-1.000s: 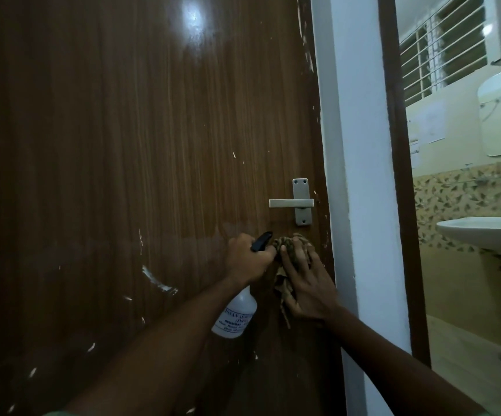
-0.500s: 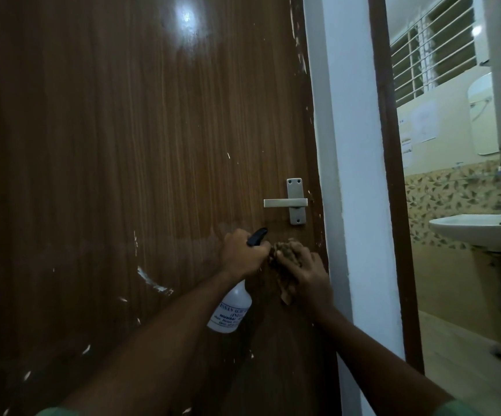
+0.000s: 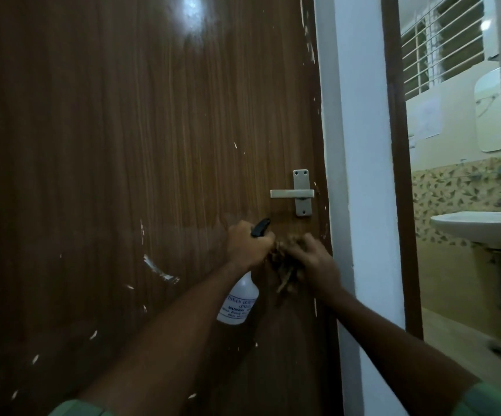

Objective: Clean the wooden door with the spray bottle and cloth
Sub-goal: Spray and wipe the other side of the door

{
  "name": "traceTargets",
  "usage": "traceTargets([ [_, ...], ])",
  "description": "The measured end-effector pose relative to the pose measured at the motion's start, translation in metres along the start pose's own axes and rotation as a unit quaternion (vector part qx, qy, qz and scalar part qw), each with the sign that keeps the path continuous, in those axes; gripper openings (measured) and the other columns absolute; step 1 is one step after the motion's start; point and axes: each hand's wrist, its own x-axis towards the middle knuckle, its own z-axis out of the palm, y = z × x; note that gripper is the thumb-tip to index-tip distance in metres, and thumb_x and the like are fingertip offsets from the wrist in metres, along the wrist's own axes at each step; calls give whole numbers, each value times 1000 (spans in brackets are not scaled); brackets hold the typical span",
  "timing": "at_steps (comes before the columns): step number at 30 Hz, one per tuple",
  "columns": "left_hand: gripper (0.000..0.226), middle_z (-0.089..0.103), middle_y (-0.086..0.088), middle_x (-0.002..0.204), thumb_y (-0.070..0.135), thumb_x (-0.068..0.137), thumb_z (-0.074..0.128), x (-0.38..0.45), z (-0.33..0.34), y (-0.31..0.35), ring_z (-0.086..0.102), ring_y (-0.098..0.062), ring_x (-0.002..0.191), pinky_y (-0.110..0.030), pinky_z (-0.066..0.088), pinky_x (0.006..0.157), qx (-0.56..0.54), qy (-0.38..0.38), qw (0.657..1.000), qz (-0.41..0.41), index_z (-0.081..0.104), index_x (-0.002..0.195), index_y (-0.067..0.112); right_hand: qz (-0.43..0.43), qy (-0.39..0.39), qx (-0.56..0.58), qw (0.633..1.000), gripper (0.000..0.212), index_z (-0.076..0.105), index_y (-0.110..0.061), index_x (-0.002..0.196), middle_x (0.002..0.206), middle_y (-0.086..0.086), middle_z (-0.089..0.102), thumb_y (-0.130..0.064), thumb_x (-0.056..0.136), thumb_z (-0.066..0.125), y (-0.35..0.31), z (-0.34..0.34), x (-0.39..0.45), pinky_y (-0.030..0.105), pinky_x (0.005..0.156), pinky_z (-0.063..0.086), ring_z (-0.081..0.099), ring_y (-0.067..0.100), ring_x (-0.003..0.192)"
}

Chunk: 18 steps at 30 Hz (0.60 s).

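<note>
A dark brown wooden door (image 3: 123,145) fills the left and middle of the head view, with white paint flecks low down. Its grey lever handle (image 3: 295,193) sits near the right edge. My left hand (image 3: 247,246) grips the neck of a white spray bottle (image 3: 238,301) with a black trigger top, and the bottle hangs below my fist. Just right of it, my right hand (image 3: 315,262) holds a bunched brownish cloth (image 3: 285,265) against the door, below the handle.
A white door frame (image 3: 354,175) runs down right of the door. Beyond it a bathroom opens, with a white washbasin (image 3: 471,231), a wall mirror (image 3: 489,112), patterned tiles and a barred window (image 3: 441,46).
My right hand's fingers have curled over the cloth and bunched it up, where a second ago they lay flatter on it. My left hand and the bottle stay in place.
</note>
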Motion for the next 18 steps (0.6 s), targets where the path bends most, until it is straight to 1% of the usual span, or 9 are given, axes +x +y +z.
traceTargets([
  [2,25,58,-2,60,16,98,69,-2,-6,-11,54,-15,51,-27,44,49,-10,-10,1000,-19,65,75,9,72,72,25,995,49,66,-19,134,126,9,59,-11,86,76,-3,3,32,29,77,54,61,26,103],
  [4,21,61,-9,67,16,99,68,-3,-14,-20,56,-25,58,-34,46,56,-23,-2,999,-32,68,86,1,112,107,29,988,47,64,-18,138,136,12,58,-19,91,71,-20,16,38,37,81,58,59,28,109],
  [6,19,62,-12,72,17,100,67,1,-25,-25,57,-28,63,-37,46,60,-38,16,998,-45,68,92,0,74,92,12,993,47,62,-19,141,146,16,53,-33,97,58,-36,30,22,34,79,56,56,30,113],
  [8,19,64,-12,72,18,101,66,6,-33,-24,60,-28,63,-36,48,59,-27,31,998,-42,68,88,5,-41,34,-9,999,51,64,-18,140,146,20,54,-44,98,50,-37,34,-1,31,71,57,58,32,110],
  [10,22,63,-10,68,18,100,66,9,-41,-22,59,-25,59,-37,48,58,-11,34,999,-23,68,83,4,-113,4,-31,993,50,65,-19,138,142,19,56,-43,97,49,-26,22,13,35,65,60,62,33,106],
  [12,23,63,-9,67,19,102,66,12,-48,-22,58,-22,56,-36,49,56,-9,31,999,-19,69,86,2,-80,29,-24,996,46,63,-19,138,137,16,57,-36,97,51,-24,10,48,39,71,61,61,32,108],
  [15,25,65,-13,71,21,102,66,10,-54,-29,59,-24,58,-35,48,56,-11,29,999,-33,70,90,-1,72,109,13,991,48,61,-16,139,130,14,59,-33,94,58,-37,10,81,44,82,59,59,29,109],
  [17,24,65,-13,72,20,102,66,4,-56,-34,58,-26,60,-36,47,58,-9,15,999,-33,70,91,-1,45,87,-5,995,55,57,-18,145,142,16,54,-38,94,60,-51,25,65,39,83,59,56,31,115],
  [18,24,64,-12,71,20,102,66,1,-57,-36,58,-25,61,-36,47,58,-8,11,999,-32,70,90,-1,-19,52,-12,998,55,56,-19,147,149,16,50,-39,96,59,-55,31,48,36,82,58,55,32,118],
])
